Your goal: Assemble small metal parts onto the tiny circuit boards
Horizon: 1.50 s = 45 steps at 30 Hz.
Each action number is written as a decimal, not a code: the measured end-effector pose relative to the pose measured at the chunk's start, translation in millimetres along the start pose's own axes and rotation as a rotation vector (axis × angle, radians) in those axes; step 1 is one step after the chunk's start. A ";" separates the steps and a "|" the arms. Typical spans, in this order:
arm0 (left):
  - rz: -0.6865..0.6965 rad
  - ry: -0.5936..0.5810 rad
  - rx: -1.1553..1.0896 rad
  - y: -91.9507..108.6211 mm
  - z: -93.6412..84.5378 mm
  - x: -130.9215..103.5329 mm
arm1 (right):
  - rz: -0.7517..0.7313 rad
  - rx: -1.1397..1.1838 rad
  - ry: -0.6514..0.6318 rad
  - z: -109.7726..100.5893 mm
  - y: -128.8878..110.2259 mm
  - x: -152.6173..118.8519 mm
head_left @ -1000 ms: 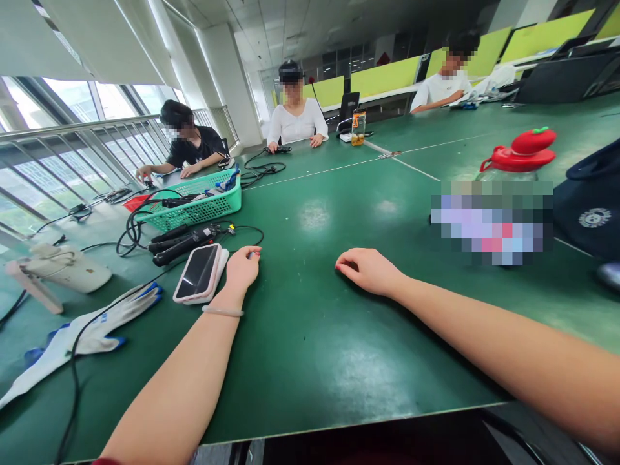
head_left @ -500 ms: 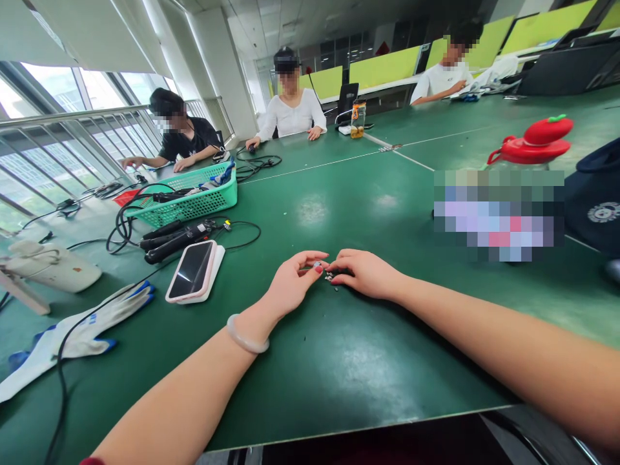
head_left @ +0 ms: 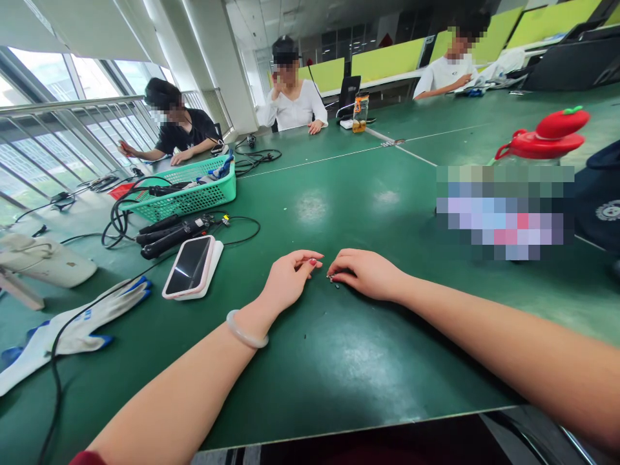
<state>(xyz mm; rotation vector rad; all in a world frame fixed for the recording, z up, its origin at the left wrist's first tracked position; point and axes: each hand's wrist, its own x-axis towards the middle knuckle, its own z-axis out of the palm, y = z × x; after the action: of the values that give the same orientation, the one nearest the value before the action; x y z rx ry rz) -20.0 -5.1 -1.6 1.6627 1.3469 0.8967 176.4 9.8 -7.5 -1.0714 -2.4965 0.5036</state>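
On the green table (head_left: 310, 361), several tiny metallic pieces (head_left: 330, 278) lie in a small cluster, partly covered by the fingers of my right hand (head_left: 365, 272). Those fingers are curled down and pressed together over the pieces; what they pinch is too small to make out. My left hand (head_left: 289, 278) rests just to the left, a small gap away, with its thumb and fingertips close together. Anything between them is too small to name. One dark bit (head_left: 338, 286) sits just below the cluster.
Left of my hands are a phone (head_left: 190, 266), black tools (head_left: 177, 236), a green basket (head_left: 188, 200), a glove (head_left: 82, 323) and a cable. A red-lidded jar (head_left: 542, 144) and dark bag (head_left: 598, 200) stand right. Three people sit beyond.
My hands have moved slightly apart, and the small light piece seen at my left fingertips no longer shows there. The person in the middle has raised a hand to the head.
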 end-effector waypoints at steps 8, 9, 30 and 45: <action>0.008 -0.069 -0.044 -1.6 2.6 -0.5 | 0.015 0.053 0.099 -4.8 1.4 0.1; 0.011 -0.075 -0.055 -2.3 2.9 -0.5 | 0.022 0.058 0.116 -5.2 1.5 0.2; 0.085 -0.125 0.098 10.6 7.7 -9.1 | 0.167 0.484 0.238 -1.0 -10.5 -3.2; 0.104 -0.101 0.064 11.0 8.0 -10.9 | 0.099 0.368 0.288 0.9 -15.5 -4.2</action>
<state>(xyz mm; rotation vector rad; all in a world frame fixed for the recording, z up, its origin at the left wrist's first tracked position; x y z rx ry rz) -10.2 -18.3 4.5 1.8170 1.2418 0.8249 169.3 -3.5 -2.0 -1.0385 -2.0111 0.7456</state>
